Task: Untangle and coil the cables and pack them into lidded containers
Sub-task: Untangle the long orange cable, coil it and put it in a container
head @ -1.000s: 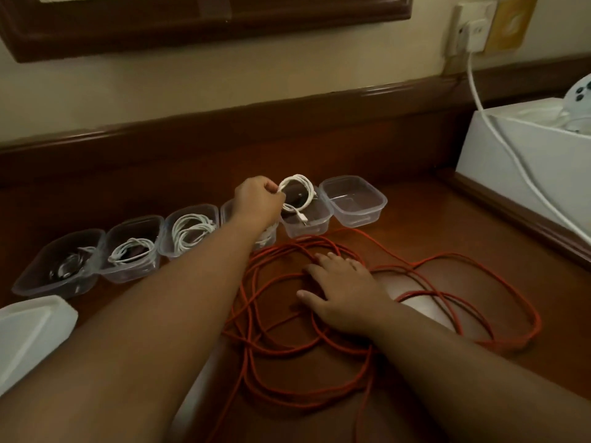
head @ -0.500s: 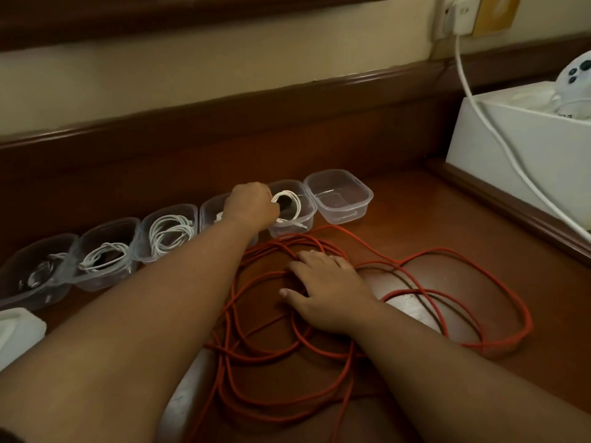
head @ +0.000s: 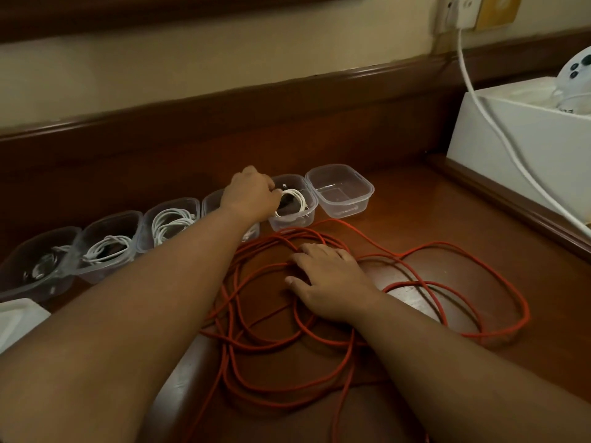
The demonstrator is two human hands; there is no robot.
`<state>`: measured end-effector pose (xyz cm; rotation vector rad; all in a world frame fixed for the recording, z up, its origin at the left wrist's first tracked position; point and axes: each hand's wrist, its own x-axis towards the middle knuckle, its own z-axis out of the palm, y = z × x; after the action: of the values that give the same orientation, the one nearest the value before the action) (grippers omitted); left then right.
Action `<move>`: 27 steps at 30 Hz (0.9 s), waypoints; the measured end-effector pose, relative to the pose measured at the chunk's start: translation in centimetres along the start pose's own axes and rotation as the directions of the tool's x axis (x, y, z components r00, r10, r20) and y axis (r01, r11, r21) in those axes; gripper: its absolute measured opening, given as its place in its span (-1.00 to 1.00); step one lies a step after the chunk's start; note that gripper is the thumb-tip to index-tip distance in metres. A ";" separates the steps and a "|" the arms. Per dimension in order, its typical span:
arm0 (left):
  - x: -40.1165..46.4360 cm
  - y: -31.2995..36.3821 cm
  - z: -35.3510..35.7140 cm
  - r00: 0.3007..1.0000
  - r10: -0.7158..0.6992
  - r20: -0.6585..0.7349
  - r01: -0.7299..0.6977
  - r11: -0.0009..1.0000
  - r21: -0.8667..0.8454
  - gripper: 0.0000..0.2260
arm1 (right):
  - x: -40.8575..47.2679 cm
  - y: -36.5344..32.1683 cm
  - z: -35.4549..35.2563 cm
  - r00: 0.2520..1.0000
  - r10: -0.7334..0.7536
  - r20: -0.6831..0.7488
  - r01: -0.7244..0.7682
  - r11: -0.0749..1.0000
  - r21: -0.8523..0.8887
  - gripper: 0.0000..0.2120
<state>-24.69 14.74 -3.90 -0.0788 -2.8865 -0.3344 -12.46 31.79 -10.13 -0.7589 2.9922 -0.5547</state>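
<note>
Several clear plastic containers stand in a row along the back of the wooden table. My left hand [head: 251,195] reaches over the row and pinches a coiled white cable [head: 295,199] that lies inside one container [head: 292,219]. The container [head: 340,190] to its right holds nothing. Three containers to the left each hold a coiled cable, such as the white cable [head: 171,222]. A long orange cable [head: 319,314] sprawls in loose tangled loops on the table. My right hand [head: 329,279] lies flat on those loops with fingers spread.
A white box [head: 524,148] stands at the right on a raised ledge, with a white cord [head: 489,116] running from a wall socket [head: 455,11] over it. A white lid [head: 16,318] lies at the left edge. A wooden back rail borders the table.
My left hand has lowered the white coil from above the row down into the container. My right hand has stayed on the orange cable.
</note>
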 end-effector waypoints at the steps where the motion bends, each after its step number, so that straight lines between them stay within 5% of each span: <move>1: -0.9 0.1 -0.3 1.000 0.014 -0.024 -0.016 0.996 -0.086 -0.75 | 0.1 0.0 0.0 1.000 0.001 -0.017 -0.001 1.000 0.008 -0.55; 6: -8.1 0.0 -1.2 0.991 0.121 0.052 -0.103 0.958 -0.269 -0.90 | 0.3 0.0 -0.2 0.988 0.031 -0.153 -0.014 0.993 0.115 -0.87; 11: -14.4 -2.4 -2.2 0.979 0.166 0.117 -0.148 0.978 -0.148 -0.79 | -0.6 -0.8 -1.1 0.940 0.014 -0.342 0.045 0.986 0.163 -0.88; 14: -16.3 -4.0 -3.7 0.989 0.118 0.093 -0.099 0.978 -0.182 -0.88 | -1.5 -2.4 -2.9 0.909 -0.042 -0.414 0.101 0.987 0.123 -0.88; 17: -17.6 -5.1 -6.1 0.998 0.064 0.027 -0.055 0.966 -0.252 -0.84 | -2.9 -4.7 -5.3 0.892 0.048 -0.449 0.109 0.942 0.318 -0.84; 21: -19.8 -6.0 -9.6 1.000 0.019 0.024 -0.013 0.972 -0.237 -0.78 | -5.1 -8.1 -8.7 0.893 0.313 -0.324 0.078 0.600 0.796 -0.81; 24: -21.5 -5.7 -12.2 0.998 -0.046 -0.032 0.032 0.937 -0.348 -0.77 | -6.8 -10.4 -10.1 0.928 0.350 -0.127 -0.021 0.389 0.921 -0.83; 27: -23.5 -3.4 -15.4 0.986 -0.146 -0.079 0.056 0.738 -0.673 -0.78 | -9.2 -12.9 -10.6 0.982 0.177 0.067 -0.137 0.415 0.899 -0.85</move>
<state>1.29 7.21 4.37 -0.0176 -2.4927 -1.3382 0.60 29.01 3.40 -0.3189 2.1236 -1.9220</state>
